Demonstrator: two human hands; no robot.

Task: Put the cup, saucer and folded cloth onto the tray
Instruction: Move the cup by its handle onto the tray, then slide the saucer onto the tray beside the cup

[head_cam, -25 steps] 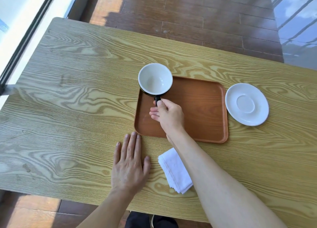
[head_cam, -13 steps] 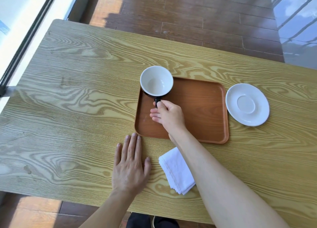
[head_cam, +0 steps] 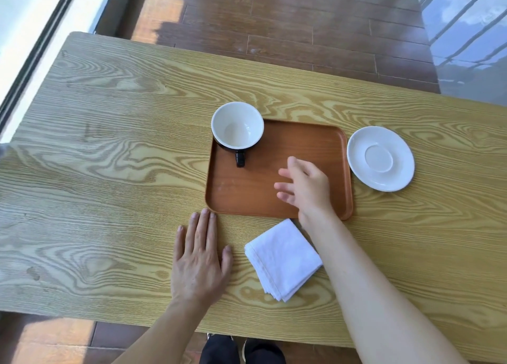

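Right hand point(head_cam: 304, 188) hovered over the tray point(head_cam: 340, 171), fingers spread and empty, having let go of the cup point(head_cam: 237, 126) handle; cup sat beyond-left on the tray's corner. Left hand point(head_cam: 200, 259) lay flat on the table point(head_cam: 109, 171).

cup point(head_cam: 237, 126) on tray point(head_cam: 247, 193) far-left corner | saucer point(head_cam: 380, 158) right of tray | cloth point(head_cam: 284, 259) before tray
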